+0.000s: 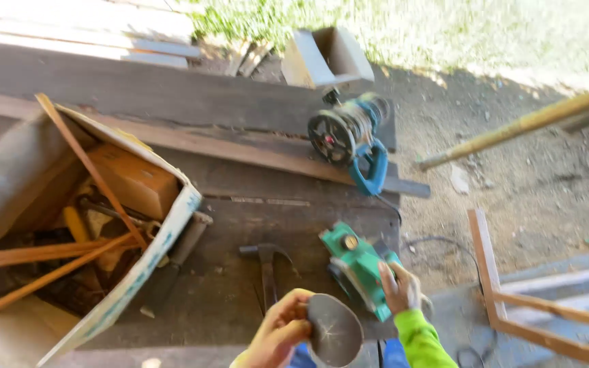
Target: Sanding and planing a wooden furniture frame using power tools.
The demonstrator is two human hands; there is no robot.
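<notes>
Green electric planer [357, 267] lying lower centre-right on dark plank bench [240, 286], gripped at rear by right hand [401, 287]. Dark round disc [335, 330] at bottom centre pinched by left hand [277, 334]. Claw hammer [267, 266] seen just left of planer. Blue circular saw [349, 140] placed upper centre.

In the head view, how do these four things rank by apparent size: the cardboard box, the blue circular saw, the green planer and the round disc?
1. cardboard box, clearly largest.
2. blue circular saw and green planer: they look alike, so no ranking.
3. round disc, smallest, although it is held near the camera in the left hand.
</notes>
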